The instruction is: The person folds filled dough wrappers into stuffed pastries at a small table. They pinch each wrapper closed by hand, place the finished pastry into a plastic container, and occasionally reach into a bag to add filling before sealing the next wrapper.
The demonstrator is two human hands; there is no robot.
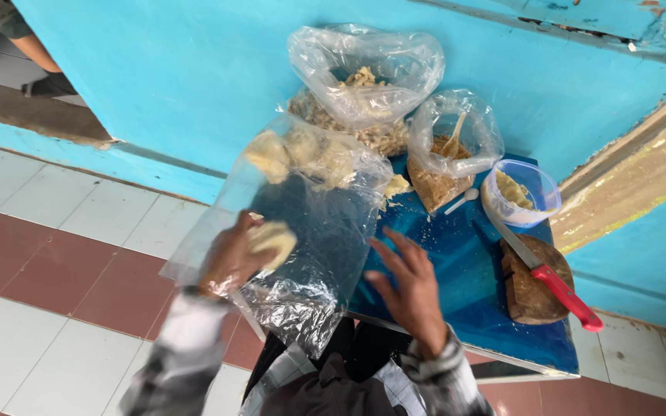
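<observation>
Two hands work at the surface's (456, 308) near edge: left hand (233, 258) grips a pale lump (273, 240) inside the clear bag (302, 231), containing it; right hand (410, 289) hovers open.

Crinkled clear plastic bag (310, 231); glossy blue table (456, 262); rough wooden block (529, 296)

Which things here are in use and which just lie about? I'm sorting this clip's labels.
In use:
left hand, inside the clear plastic bag, holding a pale dough lump
right hand, open over the blue table

Lying about:
red-handled knife on the wooden block
plastic tub
two filled bags
</observation>
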